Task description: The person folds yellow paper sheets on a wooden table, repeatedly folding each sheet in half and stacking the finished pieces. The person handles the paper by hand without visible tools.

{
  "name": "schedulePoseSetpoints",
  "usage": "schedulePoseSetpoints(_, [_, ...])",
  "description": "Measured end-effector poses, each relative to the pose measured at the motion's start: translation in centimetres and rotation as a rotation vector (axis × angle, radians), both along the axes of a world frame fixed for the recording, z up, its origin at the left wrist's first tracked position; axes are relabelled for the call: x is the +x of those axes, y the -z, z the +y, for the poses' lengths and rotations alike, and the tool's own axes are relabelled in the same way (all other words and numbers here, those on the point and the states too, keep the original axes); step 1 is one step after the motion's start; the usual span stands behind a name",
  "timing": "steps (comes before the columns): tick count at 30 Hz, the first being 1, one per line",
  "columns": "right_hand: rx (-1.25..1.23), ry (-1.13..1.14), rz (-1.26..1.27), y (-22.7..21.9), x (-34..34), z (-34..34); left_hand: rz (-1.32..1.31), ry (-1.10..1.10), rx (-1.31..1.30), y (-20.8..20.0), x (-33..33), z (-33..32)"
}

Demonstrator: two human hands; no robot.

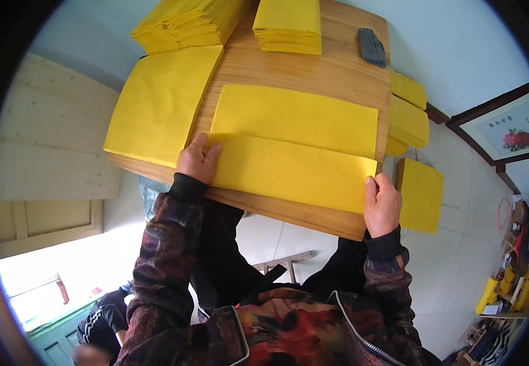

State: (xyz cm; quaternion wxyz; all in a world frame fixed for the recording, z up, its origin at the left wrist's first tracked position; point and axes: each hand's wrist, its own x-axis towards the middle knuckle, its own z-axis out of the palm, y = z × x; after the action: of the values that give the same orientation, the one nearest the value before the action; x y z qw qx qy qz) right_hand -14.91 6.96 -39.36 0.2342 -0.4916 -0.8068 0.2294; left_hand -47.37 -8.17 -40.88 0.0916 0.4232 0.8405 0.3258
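A large yellow sheet, paper-like, lies in front of me on a wooden table. Its near part is folded over as a long flap, with the flap's edge running across the sheet. My left hand grips the flap's left end, thumb on top and fingers partly hidden. At the right end, my right hand pinches the flap's corner between thumb and fingers. Just left of my left hand is a stack of flat yellow sheets.
Folded yellow stacks stand at the wooden table's far side, near a dark grey ridged block. Yellow bundles and a yellow block are beyond its right edge. Another person is at lower left.
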Motion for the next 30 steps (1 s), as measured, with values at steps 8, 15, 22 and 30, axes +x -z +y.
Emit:
schedulePoseSetpoints(8, [0.024, 0.008, -0.105, 0.0, -0.4, 0.3, 0.031, -0.050, -0.021, 0.7, -0.3, 0.0])
schedulePoseSetpoints(15, [-0.040, 0.079, -0.182, 0.0, -0.7, 0.6, 0.010, -0.063, 0.001, 1.2, -0.6, -0.1])
schedulePoseSetpoints(22, [-0.025, 0.064, -0.249, 0.1, -1.0, 1.0, -0.009, -0.090, -0.010, 1.4, -0.9, 0.3])
schedulePoseSetpoints(30, [0.053, 0.046, -0.312, 0.6, -1.0, 1.1, 0.086, -0.164, -0.114, 1.1, -0.5, 0.8])
